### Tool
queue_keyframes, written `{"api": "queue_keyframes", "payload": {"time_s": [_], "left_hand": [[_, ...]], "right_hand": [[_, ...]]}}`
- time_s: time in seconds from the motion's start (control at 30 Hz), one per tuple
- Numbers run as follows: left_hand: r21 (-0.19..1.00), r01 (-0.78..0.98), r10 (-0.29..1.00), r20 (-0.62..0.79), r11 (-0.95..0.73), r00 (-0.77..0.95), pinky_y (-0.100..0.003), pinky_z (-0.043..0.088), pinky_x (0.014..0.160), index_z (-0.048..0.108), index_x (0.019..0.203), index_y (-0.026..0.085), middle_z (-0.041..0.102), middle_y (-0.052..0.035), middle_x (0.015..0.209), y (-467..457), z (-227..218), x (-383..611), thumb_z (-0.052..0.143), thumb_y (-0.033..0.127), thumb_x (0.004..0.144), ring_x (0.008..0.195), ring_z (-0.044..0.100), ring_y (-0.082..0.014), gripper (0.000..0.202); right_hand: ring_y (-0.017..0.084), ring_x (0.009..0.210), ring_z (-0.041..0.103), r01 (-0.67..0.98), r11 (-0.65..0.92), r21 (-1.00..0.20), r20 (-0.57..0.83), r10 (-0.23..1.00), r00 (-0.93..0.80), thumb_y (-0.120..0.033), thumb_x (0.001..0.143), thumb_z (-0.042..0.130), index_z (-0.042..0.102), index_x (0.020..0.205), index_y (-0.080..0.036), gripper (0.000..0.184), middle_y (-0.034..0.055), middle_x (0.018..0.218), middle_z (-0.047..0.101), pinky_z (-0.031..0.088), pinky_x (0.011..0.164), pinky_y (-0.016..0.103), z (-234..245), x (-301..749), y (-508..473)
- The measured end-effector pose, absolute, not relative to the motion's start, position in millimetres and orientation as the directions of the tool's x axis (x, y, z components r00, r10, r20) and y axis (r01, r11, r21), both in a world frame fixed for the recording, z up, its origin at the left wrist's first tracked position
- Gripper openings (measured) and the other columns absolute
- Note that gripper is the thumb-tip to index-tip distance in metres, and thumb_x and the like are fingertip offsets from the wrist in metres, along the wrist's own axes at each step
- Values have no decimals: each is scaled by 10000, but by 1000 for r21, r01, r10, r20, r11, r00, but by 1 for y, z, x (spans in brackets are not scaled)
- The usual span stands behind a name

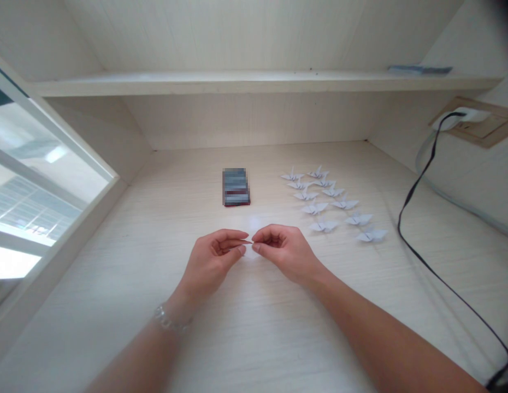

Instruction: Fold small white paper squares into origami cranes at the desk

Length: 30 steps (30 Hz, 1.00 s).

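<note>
My left hand (pixel 215 256) and my right hand (pixel 287 251) meet over the middle of the desk, fingertips almost touching. Each is closed in a pinch of thumb and fingers. Whatever lies between the fingertips is small and thin, mostly hidden, and too pale against the desk to name. To the right of my right hand stand several folded white paper cranes (pixel 324 226) in two slanting rows. Beyond my hands lies a dark, pixelated rectangular pack (pixel 236 186) with a red lower edge.
A black cable (pixel 409 191) runs from a white plug (pixel 462 115) in the wall socket (pixel 500 126) down the right side of the desk (pixel 237 338). A shelf (pixel 254 87) crosses the back, with a flat bluish item (pixel 420 70) on it. On the left is a window (pixel 36 180).
</note>
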<state>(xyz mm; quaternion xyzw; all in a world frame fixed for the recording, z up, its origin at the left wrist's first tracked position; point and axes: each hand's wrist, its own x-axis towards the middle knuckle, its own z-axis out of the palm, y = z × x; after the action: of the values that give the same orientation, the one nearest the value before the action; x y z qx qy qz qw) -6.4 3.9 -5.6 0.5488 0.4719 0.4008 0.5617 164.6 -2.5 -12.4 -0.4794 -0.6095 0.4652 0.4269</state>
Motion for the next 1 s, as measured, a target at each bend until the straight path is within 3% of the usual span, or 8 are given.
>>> {"api": "queue_keyframes", "payload": {"time_s": [0.57, 0.8, 1.0], "left_hand": [[993, 97, 963, -84, 60, 257, -236, 487, 691, 638, 922, 139, 702, -63, 832, 4, -6, -8, 663, 192, 697, 767, 642, -153, 233], [997, 77, 959, -51, 31, 279, -221, 464, 624, 612, 950, 150, 689, -40, 731, 3, -10, -7, 662, 203, 708, 662, 612, -124, 253], [998, 44, 947, -46, 34, 319, -234, 471, 672, 618, 980, 149, 684, -56, 836, 5, -8, -11, 614, 176, 739, 749, 613, -137, 242]], "right_hand": [[128, 647, 582, 160, 89, -983, 61, 983, -173, -185, 697, 628, 649, 778, -152, 90, 27, 724, 658, 453, 604, 248, -14, 165, -3], [131, 667, 584, 143, 86, -986, 55, 977, -204, -187, 699, 625, 652, 780, -152, 93, 26, 732, 656, 455, 609, 247, -13, 163, -3], [128, 651, 582, 117, 69, -991, 46, 981, -190, -179, 689, 636, 648, 777, -155, 92, 21, 722, 654, 456, 607, 249, -15, 165, -1]]}}
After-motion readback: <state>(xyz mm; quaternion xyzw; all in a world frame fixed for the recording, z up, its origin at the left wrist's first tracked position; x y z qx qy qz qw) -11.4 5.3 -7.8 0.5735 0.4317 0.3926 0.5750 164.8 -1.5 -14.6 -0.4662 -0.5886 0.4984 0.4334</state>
